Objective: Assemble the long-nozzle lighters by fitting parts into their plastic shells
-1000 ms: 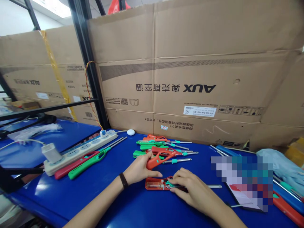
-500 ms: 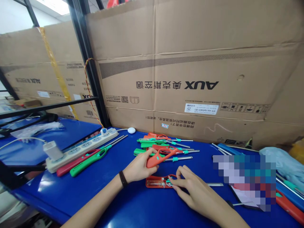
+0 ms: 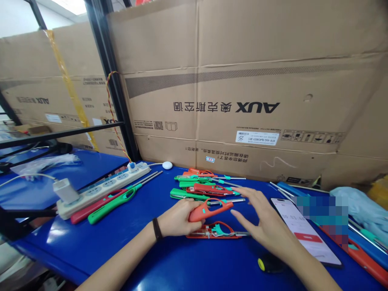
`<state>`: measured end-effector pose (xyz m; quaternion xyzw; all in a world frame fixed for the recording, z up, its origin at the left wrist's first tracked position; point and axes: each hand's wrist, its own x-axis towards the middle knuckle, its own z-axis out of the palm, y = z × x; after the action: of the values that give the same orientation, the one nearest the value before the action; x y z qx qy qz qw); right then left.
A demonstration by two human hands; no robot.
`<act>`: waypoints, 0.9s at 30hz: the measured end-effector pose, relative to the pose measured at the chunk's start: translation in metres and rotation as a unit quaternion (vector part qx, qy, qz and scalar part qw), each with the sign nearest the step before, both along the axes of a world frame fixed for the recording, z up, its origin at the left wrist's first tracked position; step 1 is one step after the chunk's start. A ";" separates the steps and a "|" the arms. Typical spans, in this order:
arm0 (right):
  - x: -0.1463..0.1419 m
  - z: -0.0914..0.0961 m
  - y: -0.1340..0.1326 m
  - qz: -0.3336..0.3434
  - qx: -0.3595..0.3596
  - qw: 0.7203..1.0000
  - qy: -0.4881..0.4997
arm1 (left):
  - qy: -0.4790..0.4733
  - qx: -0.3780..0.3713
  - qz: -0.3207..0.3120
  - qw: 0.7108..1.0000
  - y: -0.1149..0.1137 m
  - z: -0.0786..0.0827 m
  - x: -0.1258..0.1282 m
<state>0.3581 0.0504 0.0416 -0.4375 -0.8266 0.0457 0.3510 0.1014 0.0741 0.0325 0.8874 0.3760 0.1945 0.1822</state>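
My left hand (image 3: 178,217) is closed around the orange shell half (image 3: 198,212) of a long-necked gas lighter, holding it just above the table. Under it lies the opened orange lighter body (image 3: 226,231), showing a teal trigger, white wires and a metal tube that runs right. My right hand (image 3: 257,212) hovers to the right of the shell half, thumb and fingers apart, with nothing visible in it. Behind both hands, several assembled lighters lie in a stack, among them a red one (image 3: 209,188) and a green one (image 3: 186,195).
A white power strip (image 3: 103,188) lies at left, with a green lighter (image 3: 112,206) and a red one alongside. At right are a phone (image 3: 306,230), a black-and-yellow handle (image 3: 269,264) and more lighters. A cardboard sheet (image 3: 212,89) stands along the back edge.
My left hand has lowered the shell half toward the opened body. My right hand has left that body, moving up and right, and its fingers have spread.
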 end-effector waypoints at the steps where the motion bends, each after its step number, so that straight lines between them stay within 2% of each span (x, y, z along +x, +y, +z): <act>1: 0.000 -0.001 0.000 0.024 -0.019 0.999 -0.022 | 0.006 0.000 -0.015 1.000 -0.001 0.001 0.001; 4: -0.002 -0.003 0.000 0.061 -0.088 0.992 -0.067 | 0.035 0.011 -0.044 0.998 -0.004 0.002 0.003; 10: 0.005 0.000 -0.001 0.019 -0.154 0.984 -0.086 | 0.054 0.051 -0.039 0.997 -0.005 0.003 0.002; 17: 0.011 0.000 0.005 0.041 -0.208 0.970 -0.117 | 0.031 0.008 -0.047 0.998 -0.002 -0.001 -0.001; 27: 0.009 -0.004 0.003 0.037 -0.211 0.968 -0.129 | 0.062 0.030 -0.038 0.997 -0.005 0.005 -0.004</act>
<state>0.3675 0.0534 0.0379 -0.4730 -0.8522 0.1750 0.1395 0.0976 0.0689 0.0379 0.9167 0.3461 0.1437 0.1390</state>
